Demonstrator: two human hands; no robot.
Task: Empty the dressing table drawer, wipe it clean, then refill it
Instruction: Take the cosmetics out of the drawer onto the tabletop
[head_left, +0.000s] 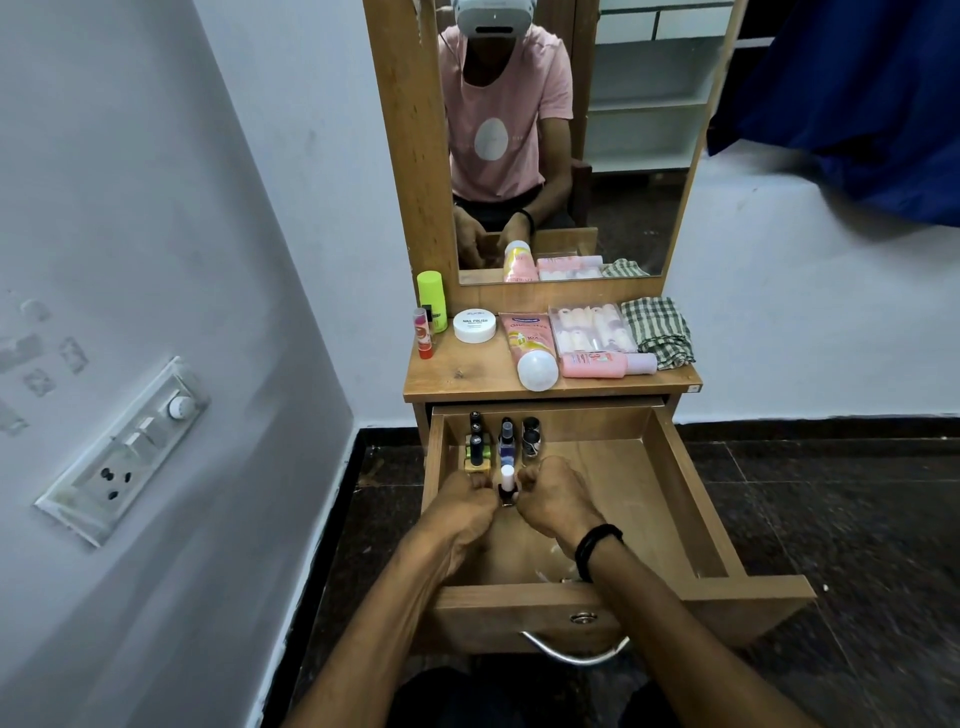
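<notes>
Both hands are in the drawer (691, 483): L hand (467, 493) & R hand (550, 493), fingers clamped on one nail polish bottle (507, 483), pale cap up. I pinch it from each side to keep it upright, just in front of the row. Other small bottles (506, 439) stand in neat lines at the back-left corner; rest of the drawer is bare wood. Prob. the refill stage, early on. Pink tube (527, 343), white tub (474, 326), nail box (589, 327) & checked cloth (657, 330) wait on the tabletop (457, 371), within reach.
</notes>
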